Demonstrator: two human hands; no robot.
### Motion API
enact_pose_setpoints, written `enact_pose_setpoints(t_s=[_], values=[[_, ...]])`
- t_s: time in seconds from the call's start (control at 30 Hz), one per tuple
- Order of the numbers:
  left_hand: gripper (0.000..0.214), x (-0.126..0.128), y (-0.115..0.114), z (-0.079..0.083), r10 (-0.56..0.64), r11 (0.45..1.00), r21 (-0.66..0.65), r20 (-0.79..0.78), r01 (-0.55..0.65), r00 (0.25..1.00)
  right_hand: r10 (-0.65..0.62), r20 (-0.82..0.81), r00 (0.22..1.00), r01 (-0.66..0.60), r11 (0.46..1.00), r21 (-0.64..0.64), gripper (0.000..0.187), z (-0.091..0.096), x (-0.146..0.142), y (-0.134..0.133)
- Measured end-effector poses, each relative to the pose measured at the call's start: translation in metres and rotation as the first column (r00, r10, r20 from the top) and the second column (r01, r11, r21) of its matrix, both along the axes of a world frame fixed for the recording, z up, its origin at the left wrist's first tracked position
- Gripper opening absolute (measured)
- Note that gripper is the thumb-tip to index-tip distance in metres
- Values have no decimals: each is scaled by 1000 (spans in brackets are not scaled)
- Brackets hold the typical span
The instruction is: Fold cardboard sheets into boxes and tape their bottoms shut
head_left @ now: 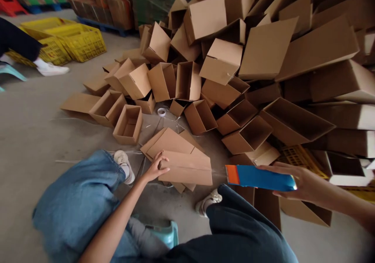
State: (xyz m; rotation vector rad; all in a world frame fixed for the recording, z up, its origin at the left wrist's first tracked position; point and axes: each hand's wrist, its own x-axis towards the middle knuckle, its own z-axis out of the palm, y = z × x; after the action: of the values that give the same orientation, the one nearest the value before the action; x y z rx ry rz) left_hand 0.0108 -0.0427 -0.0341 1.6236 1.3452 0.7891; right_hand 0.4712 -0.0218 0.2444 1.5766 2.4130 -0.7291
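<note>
A closed cardboard box [187,167] lies in front of me on flat cardboard pieces [172,140], a seam running along its top. My left hand [154,170] grips the left end of this box, thumb and fingers curved around its edge. To the right, my right hand [293,181] is closed around a blue tape dispenser [260,177] with an orange front end. A strip of clear tape [219,172] appears to stretch between the box's right end and the dispenser. The fingers under the dispenser are mostly hidden.
A large heap of open cardboard boxes [205,16] rises ahead and to the right. A white tape roll [161,111] lies on the floor. Yellow crates [84,42] stand at the far left near another person's leg [17,40]. A light-blue stool [166,233] is below me.
</note>
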Motion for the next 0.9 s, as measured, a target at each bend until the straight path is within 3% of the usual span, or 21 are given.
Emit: enact_pose_setpoints(t_s=[0.23,0.4,0.53,0.63,0.9], values=[[34,-2,1,-9,-8,1000,-22,-51,7,999,53,-159,986,-40,996,81,55,-68,12,1],[33,-1,1,-5,13,1000,-27,-103,-16,995,-49,-110,993,56,996,64,60,-107,21,7],[33,1,0,-3,12,999,-31,-102,-16,995,-116,-39,993,115,993,-28,63,-127,24,13],[34,0,0,-3,-12,1000,-21,-78,10,997,-135,-88,987,130,990,-58,63,-141,23,13],[78,-4,10,5,-130,988,-81,-23,128,991,-270,-249,930,252,962,-103,71,-169,16,-5]])
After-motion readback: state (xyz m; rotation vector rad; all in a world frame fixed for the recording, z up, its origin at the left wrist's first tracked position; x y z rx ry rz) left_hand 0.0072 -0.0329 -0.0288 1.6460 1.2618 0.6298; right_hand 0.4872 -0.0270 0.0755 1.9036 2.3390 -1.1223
